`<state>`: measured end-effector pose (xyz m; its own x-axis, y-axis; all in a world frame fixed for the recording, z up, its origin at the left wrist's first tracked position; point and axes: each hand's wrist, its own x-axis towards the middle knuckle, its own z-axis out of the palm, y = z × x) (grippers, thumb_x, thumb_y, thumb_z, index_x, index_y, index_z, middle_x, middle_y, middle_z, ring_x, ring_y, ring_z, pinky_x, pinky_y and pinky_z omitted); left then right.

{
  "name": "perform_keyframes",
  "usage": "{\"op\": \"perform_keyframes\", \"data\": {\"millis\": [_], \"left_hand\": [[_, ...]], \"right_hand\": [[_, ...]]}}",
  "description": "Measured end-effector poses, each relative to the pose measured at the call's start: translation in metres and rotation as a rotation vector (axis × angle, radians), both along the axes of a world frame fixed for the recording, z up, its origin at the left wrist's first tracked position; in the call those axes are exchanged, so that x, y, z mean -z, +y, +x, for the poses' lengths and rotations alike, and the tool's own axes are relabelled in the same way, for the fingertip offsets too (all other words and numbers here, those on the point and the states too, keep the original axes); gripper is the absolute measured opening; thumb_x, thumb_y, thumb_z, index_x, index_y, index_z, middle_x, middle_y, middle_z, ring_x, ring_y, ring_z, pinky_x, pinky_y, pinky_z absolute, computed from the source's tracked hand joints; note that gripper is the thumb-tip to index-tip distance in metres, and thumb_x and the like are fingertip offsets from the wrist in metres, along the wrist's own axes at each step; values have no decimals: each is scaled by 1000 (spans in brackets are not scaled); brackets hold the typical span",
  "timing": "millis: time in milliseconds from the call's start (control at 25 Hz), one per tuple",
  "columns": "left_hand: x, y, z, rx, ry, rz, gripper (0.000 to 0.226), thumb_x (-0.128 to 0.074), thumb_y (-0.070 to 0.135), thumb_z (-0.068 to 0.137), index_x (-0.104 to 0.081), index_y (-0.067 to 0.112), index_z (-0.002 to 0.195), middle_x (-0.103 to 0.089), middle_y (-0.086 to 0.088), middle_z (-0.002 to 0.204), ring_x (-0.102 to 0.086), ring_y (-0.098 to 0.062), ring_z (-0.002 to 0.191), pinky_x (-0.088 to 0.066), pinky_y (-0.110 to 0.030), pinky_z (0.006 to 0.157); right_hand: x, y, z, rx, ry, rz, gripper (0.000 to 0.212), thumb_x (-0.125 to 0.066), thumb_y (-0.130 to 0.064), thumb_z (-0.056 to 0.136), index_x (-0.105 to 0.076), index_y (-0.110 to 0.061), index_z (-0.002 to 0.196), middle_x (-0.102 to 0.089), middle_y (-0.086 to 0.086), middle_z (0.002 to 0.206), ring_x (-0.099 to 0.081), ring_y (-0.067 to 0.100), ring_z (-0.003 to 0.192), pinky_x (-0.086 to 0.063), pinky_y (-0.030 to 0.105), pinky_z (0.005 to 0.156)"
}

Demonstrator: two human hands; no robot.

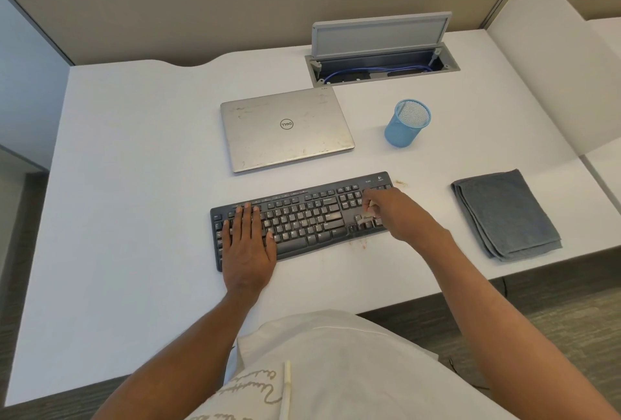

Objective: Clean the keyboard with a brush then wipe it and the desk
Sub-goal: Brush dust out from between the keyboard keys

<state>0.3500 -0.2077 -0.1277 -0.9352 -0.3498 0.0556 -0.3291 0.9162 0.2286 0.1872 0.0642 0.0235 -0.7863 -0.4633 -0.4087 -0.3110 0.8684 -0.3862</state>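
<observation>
We judge the task to be in its 1st stage, brushing. The black plastic keyboard (302,221) lies on the white matte desk (134,151), near its front edge and straight before the person. The left hand (248,245) lies flat on the keyboard's left end, fingers straight and close together, pressing it down. Over the keyboard's right end, the right hand (396,214) has its fingers curled and clamped on a small pale brush (366,216), whose bristle end meets the keys beside the number pad. The brush is blurred, so we cannot tell its shape exactly. Brownish crumbs (400,182) fleck the desk just past the keyboard's far right corner, and more lie along its near edge, so loosened dirt is not yet cleared. To the right of the keyboard, well apart, the grey terry cloth (507,214) lies folded in a soft rectangle. Both wiping steps seem left to do. Behind the keyboard sits a closed silver metal laptop (285,130), its lid scuffed and stained. Behind and to the right stands a blue wire-mesh cylindrical cup (406,124). Farther behind, a grey cable box (379,53) is sunk in the desk with its lid raised.
</observation>
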Motion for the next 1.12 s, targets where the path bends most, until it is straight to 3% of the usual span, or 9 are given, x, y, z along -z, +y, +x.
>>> {"op": "perform_keyframes", "data": {"millis": [200,360,480,560,760,840,1040,1120], "left_hand": [[0,0,0,-3,8,9,66,-22,41,109,-31,7,165,-29,-13,173,-22,-29,162,-13,-54,132],[-1,0,0,1,2,0,67,-20,42,109,-30,7,165,-29,-12,173,-22,-29,162,-13,-53,133],[-1,1,0,-1,6,-8,66,-21,41,110,-31,7,165,-30,-13,172,-23,-29,162,-13,-54,133],[-1,1,0,-2,3,-12,66,-21,41,109,-32,7,165,-31,-13,172,-23,-29,162,-12,-53,133],[0,0,0,-1,13,-14,66,-21,41,110,-32,7,165,-31,-13,172,-23,-29,162,-12,-53,133],[0,1,0,0,26,-11,65,-22,40,110,-33,6,164,-33,-13,171,-25,-29,161,-13,-54,133],[1,0,0,-1,27,-9,65,-23,40,110,-34,6,164,-32,-14,171,-25,-30,161,-15,-55,132],[1,0,0,2,11,-14,66,-22,40,110,-32,6,165,-31,-14,172,-24,-30,162,-15,-55,132]], "right_hand": [[-8,-13,3,35,-45,-171,35,-45,-1,97,-60,-31,87,-69,8,85,-66,31,79,-53,47,64],[-6,-7,3,-13,-98,-117,41,-42,5,90,-60,-31,83,-67,2,79,-68,21,71,-58,48,68],[-7,3,-4,-55,-21,-17,33,-48,8,87,-60,-22,89,-63,0,80,-66,26,77,-54,43,69],[-9,3,-4,-44,40,22,37,-50,10,83,-55,-26,88,-62,0,82,-65,29,80,-52,41,67],[-7,-13,6,25,-90,-171,44,-42,2,89,-60,-37,80,-70,4,80,-70,29,78,-55,47,63],[-6,-8,6,42,-88,-164,39,-42,1,91,-62,-31,83,-69,5,80,-69,31,78,-57,49,65],[-10,2,6,105,37,-72,22,-47,4,96,-63,-11,100,-57,0,80,-55,22,72,-35,16,52],[-8,-3,19,196,47,-238,18,-46,-4,100,-63,-12,98,-65,2,79,-59,21,68,-43,22,55]]}}
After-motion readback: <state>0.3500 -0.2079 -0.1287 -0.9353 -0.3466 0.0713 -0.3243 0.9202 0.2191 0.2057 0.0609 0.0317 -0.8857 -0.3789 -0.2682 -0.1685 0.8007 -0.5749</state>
